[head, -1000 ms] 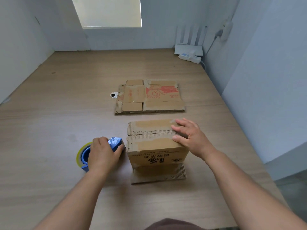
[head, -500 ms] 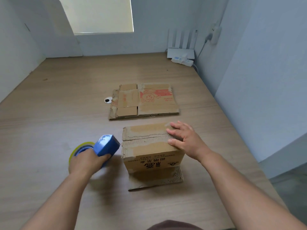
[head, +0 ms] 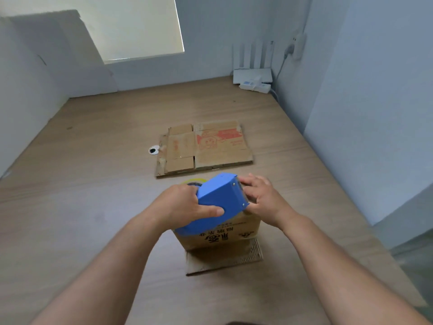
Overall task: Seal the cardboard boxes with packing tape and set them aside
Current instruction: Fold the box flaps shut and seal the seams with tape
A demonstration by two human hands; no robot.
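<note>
The box in front of you carries dark printed characters on its near face, upside down from where you stand and too smeared to read. The flattened carton farther back shows a red cartoon figure and red lettering, also too small to make out. Your left hand grips the blue tape dispenser, thumb curled over its near side, and holds it tilted above the box, hiding the box top. A yellow tape roll peeks out behind the dispenser. Your right hand sits at the dispenser's front end with loosely bent fingers against it; you cannot tell whether it pinches any tape. The box stands near the middle of the table, on a ribbed corrugated flap that sticks out toward you. A small round white piece with a black centre lies just beside the carton's left edge. A white router and a power strip occupy the far right corner. The table is pale wood grain, the dispenser smooth plastic with small screws.
</note>
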